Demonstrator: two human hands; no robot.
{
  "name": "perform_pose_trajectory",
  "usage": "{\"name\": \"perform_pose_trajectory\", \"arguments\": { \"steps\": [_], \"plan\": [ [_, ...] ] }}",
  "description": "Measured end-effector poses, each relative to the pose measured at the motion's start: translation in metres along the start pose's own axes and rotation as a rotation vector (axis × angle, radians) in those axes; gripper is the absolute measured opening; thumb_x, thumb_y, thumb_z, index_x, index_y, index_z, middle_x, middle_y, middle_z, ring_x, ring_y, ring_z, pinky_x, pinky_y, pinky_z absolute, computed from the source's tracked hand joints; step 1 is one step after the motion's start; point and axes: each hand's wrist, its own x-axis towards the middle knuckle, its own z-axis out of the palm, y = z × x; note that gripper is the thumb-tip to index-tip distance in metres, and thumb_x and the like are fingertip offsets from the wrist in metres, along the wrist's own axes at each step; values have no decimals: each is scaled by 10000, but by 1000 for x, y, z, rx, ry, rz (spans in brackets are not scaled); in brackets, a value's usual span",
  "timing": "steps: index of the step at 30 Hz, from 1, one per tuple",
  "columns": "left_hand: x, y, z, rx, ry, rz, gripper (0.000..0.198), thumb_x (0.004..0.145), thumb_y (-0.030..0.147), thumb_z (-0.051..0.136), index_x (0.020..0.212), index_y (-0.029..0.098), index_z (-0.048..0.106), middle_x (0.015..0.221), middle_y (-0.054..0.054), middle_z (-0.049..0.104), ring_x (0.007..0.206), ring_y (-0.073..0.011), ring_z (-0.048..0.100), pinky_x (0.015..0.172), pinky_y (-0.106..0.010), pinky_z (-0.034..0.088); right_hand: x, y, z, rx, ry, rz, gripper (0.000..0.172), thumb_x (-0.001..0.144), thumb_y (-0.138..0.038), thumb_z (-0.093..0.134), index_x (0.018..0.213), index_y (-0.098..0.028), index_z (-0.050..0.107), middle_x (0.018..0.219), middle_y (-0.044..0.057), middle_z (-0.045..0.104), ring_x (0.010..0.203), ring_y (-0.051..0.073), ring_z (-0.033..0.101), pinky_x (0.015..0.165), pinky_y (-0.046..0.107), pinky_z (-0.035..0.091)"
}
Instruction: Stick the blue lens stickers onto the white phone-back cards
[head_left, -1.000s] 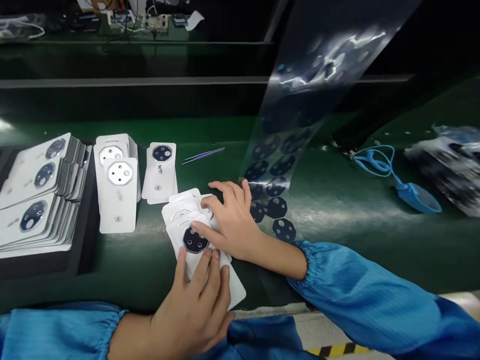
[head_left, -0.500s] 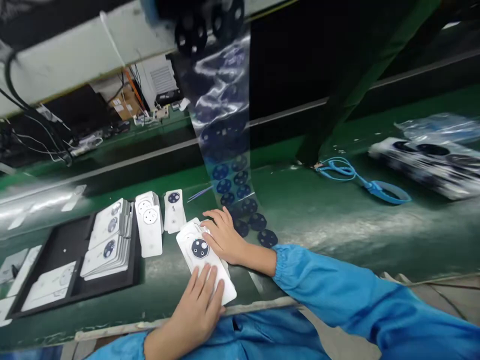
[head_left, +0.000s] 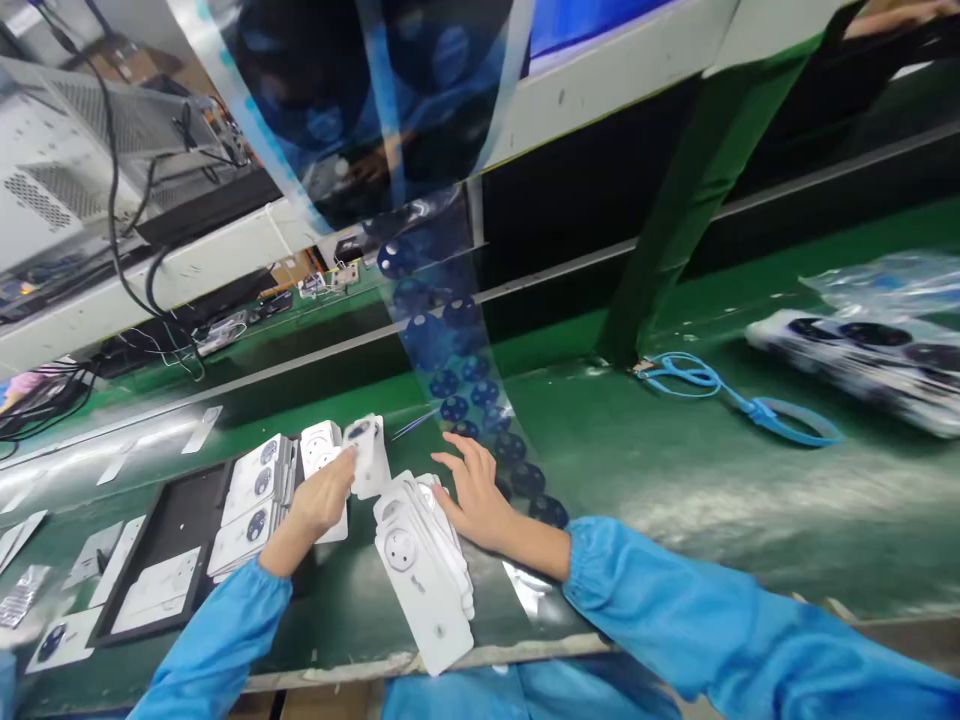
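- Your left hand [head_left: 322, 503] is narrow, fingers closed together, with the tips against a tilted white backing card [head_left: 367, 455]; you can't tell whether it grips.
- Your right hand [head_left: 476, 495] is wide, fingers spread, holding nothing, just beside a stack of white backing cards [head_left: 424, 575].
- That one stack lies between your hands, its lower end nearly at the pale near edge of the green worktop [head_left: 675, 480].
- Two stacks of cards sit in the black tray [head_left: 154, 545] left of your left hand, with the tray's right rim close to your left forearm.
- One transparent film strip [head_left: 450, 370] carrying a dozen or more dark round stickers runs down to the worktop, passing just beyond your right fingertips [head_left: 457, 445].
- One pair of tweezers [head_left: 412, 425] lies between the tilted card and the film strip.
- One blue wrist strap [head_left: 739, 395] lies well to your right, with one blurred plastic-wrapped pile [head_left: 862, 365] farther along; green worktop stretches between them and your right hand.
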Motion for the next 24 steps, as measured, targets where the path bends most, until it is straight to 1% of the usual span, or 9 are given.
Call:
{"name": "perform_pose_trajectory", "arguments": {
  "steps": [3,5,7,9,12,15,19,22,24],
  "plan": [
    [-7,-5,35,-68,-98,-17,325,984,314,652,1270,166,603,1270,-95,631,1078,-229,666,897,-429,597,20,10,-19,2,28,20,323,931,-265,559,1248,-204,578,1417,167,525,1331,351,462,1109,599,370],
    [-15,-3,47,-119,-161,-48,336,984,332,649,1273,167,599,1271,-96,624,1084,-233,657,904,-437,588,35,25,-38,-2,63,75,310,928,-294,588,1231,-225,589,1408,140,556,1345,328,473,1156,572,342],
    [-23,1,52,-168,-220,-92,345,989,350,639,1284,178,594,1291,-99,613,1097,-236,648,918,-443,578,43,43,-58,-10,112,185,359,938,-344,595,1268,-209,559,1433,167,536,1377,333,454,1171,576,332],
    [-28,4,54,-216,-271,-138,348,990,361,634,1289,187,594,1314,-102,602,1119,-241,638,939,-453,568,37,59,-77,-1,125,318,471,943,-412,598,1341,-182,498,1422,208,541,1339,345,509,1123,583,402],
    [-33,7,57,-292,-321,-191,352,983,348,646,1288,179,595,1343,-105,590,1166,-258,622,973,-483,551,0,68,-98,65,26,478,516,928,-487,602,1337,-193,490,1171,168,712,1011,297,720,876,484,592],
    [-36,7,59,-369,-334,-272,347,980,328,653,1284,171,599,1360,-108,585,1205,-270,608,1000,-504,537,-46,57,-111,101,-78,586,501,864,-491,660,1277,-229,554,1033,104,770,891,285,743,791,449,606],
    [-27,11,53,-484,-304,-443,248,991,307,624,1184,152,638,1373,-120,585,1309,-309,548,1080,-578,469,-77,33,-112,153,-52,793,506,738,-454,748,1191,-251,654,955,66,761,886,305,678,913,528,525],
    [-11,40,38,-603,-256,-589,175,1019,276,528,1102,170,640,1417,-149,559,1440,-348,421,1173,-630,354,-78,13,-103,184,4,870,399,772,-480,706,1089,-236,715,825,46,728,838,288,650,930,514,503],
    [1,74,26,-701,-218,-701,258,1025,274,505,1270,211,555,1460,-147,523,1461,-324,402,1194,-613,340,-78,-4,-97,232,39,917,354,851,-502,642,1062,-233,732,853,48,732,799,256,663,848,442,544]
  ]
}}
